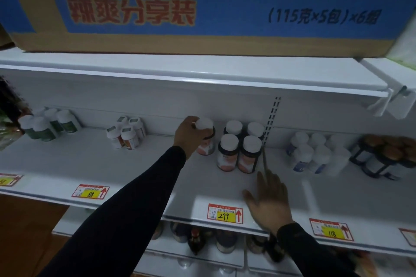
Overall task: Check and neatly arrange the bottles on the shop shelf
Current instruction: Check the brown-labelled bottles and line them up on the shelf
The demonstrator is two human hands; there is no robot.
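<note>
Upright on the white shelf [139,168], a dark white-capped bottle [206,139] is gripped near its cap by the left hand [190,134], just left of four matching bottles [239,148]. The right hand [269,198] hovers flat, fingers [269,177] spread, holding nothing.

A dark, white-capped plastic bottle with an orange label [206,136] is standing upright just left of four matching bottles [240,146], which are standing clustered in a square.

Dim, bluish; soft blur throughout; wide-angle bending at edges; shelf [90,164] front brighter.
</note>
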